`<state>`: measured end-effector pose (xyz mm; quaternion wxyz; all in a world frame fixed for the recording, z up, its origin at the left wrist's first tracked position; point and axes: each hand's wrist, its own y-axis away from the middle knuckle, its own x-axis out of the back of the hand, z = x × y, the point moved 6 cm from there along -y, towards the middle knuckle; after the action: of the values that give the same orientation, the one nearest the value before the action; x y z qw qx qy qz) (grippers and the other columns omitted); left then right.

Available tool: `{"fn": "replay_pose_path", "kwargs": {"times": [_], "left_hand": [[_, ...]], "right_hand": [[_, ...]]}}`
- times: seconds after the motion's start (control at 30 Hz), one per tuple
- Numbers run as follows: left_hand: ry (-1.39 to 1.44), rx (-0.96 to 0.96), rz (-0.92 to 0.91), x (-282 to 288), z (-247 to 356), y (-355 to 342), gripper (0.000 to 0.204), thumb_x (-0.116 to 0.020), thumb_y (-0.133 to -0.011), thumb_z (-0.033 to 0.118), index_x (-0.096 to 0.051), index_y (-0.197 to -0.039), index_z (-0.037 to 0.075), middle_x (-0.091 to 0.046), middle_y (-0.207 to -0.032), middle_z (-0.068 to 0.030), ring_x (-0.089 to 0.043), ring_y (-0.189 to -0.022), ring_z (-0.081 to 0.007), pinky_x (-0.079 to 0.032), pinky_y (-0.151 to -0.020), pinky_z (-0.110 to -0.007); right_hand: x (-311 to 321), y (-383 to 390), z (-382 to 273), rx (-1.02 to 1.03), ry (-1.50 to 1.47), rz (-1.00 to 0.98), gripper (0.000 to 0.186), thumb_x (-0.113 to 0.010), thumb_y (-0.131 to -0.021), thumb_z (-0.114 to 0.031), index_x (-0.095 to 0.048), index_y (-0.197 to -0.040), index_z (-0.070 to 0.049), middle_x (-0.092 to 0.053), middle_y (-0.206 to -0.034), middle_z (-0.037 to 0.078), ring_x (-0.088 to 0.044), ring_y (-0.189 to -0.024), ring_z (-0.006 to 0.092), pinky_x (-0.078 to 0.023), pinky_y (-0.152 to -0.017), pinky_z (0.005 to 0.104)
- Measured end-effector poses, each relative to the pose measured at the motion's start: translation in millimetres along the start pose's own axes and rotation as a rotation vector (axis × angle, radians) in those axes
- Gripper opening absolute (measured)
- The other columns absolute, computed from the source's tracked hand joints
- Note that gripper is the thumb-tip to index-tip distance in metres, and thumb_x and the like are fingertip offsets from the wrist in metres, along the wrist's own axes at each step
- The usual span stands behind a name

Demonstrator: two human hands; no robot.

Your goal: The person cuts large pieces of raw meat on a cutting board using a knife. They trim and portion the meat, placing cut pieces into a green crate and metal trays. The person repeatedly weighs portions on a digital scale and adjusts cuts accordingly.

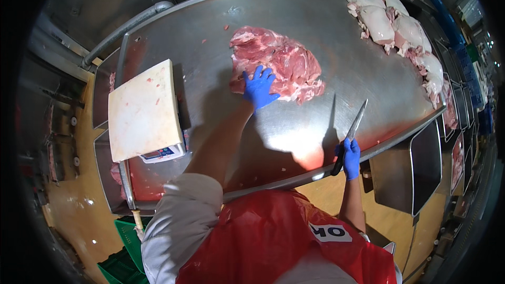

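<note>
Knife [357, 118] near table edge [386, 144], bare steel [350, 71] beside meat [289, 63]

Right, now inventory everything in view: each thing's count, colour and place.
metal table: one, grey, centre
meat slab: one, pink and white, mid-table
skin-on meat pieces: several, pale, table's far right
scale: one, white, table's left
board: one, cream, atop scale
meat scraps: several, red, on table and board
knife: one, silver with black handle, table's near right
metal bins: several, grey, both sides of table
crates: at least two, green, lower left
pipe: one, grey, upper left
floor: one, tan, below
apron: one, red, bottom centre
left sleeve: one, white, lower left
left fingers: one set, blue-gloved, spread on meat slab
right fingers: one set, blue-gloved, around knife handle
</note>
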<state>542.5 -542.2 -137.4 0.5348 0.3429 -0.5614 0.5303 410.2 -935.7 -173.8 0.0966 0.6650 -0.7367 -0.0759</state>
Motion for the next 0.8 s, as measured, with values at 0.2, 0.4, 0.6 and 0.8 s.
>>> {"fn": "replay_pose_path", "kwargs": {"times": [0.2, 0.4, 0.6, 0.8], "left_hand": [[0.455, 0.062, 0.181, 14, -51, 80, 0.052, -0.071, -0.082, 0.029, -0.053, -0.125, 0.006, -0.056, -0.125, -0.0103, -0.052, -0.119, -0.0303, -0.042, -0.096, -0.050], [0.905, 1.043, 0.541, -32, -158, 178, 0.078, -0.081, -0.077, 0.015, -0.037, -0.139, -0.003, -0.055, -0.124, -0.0163, -0.058, -0.105, -0.0216, -0.051, -0.089, -0.033], [1.441, 1.209, 0.241, -23, -143, 206, 0.042, -0.076, -0.078, 0.011, -0.062, -0.116, -0.001, -0.065, -0.109, -0.0119, -0.062, -0.102, -0.0199, -0.051, -0.089, -0.030], [1.689, 1.081, -0.105, -34, -127, 215, 0.017, -0.059, -0.089, 0.004, -0.065, -0.104, 0.003, -0.067, -0.096, -0.0077, -0.065, -0.092, -0.0173, -0.052, -0.086, -0.029]], "right_hand": [[-46, -19, -17, 0.062, 0.316, -0.042, 0.021, -0.054, -0.101, -0.021, -0.056, -0.088, -0.005, -0.058, -0.074, -0.001, -0.052, -0.068, 0.0057, -0.043, -0.060, 0.0236], [-126, -9, -13, 0.196, 0.268, -0.241, 0.019, -0.057, -0.099, -0.018, -0.059, -0.089, -0.002, -0.059, -0.075, 0.005, -0.052, -0.071, 0.0112, -0.046, -0.067, 0.0277], [-177, -4, 38, -0.246, -0.059, -0.507, 0.014, -0.054, -0.100, -0.017, -0.061, -0.104, -0.006, -0.060, -0.087, -0.003, -0.051, -0.077, 0.0082, -0.044, -0.072, 0.0243], [-175, 37, 48, -0.324, -0.068, -0.587, 0.018, -0.052, -0.100, -0.016, -0.061, -0.109, -0.004, -0.060, -0.092, -0.001, -0.051, -0.080, 0.0072, -0.044, -0.071, 0.0240]]}}
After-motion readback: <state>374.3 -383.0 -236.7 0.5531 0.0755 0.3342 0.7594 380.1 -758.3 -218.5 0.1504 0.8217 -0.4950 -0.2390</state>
